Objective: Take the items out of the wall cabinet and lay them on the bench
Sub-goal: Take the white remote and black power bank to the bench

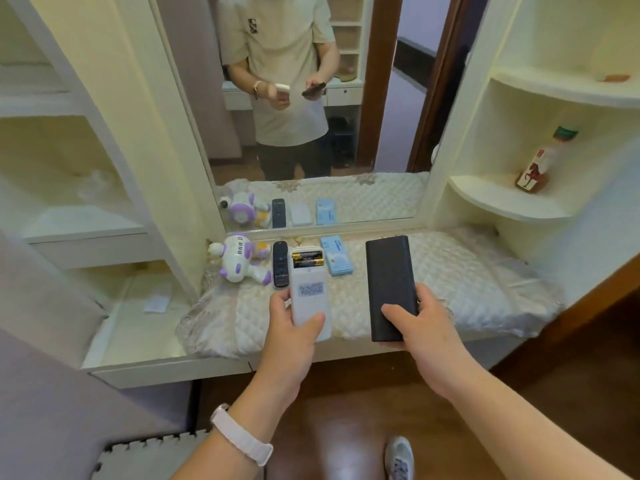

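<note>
While both hands hover over the padded bench (pixel 467 271), each carries one item flat and lengthwise, probably so it can join the row at twelve o'clock: toy (pixel 239 258), dark remote (pixel 280 263), blue box (pixel 336 255). The left hand (pixel 294 327) has its fingers clamped on a white remote (pixel 309 296), batteries exposed; the right hand (pixel 420 323) grips a black power bank (pixel 391 285) at one o'clock.

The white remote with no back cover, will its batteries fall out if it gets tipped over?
Possibly. The white remote shows two bare batteries with no cover, so flipping it may drop them. Held face-down in the left hand, it looks stiff and light.
</note>
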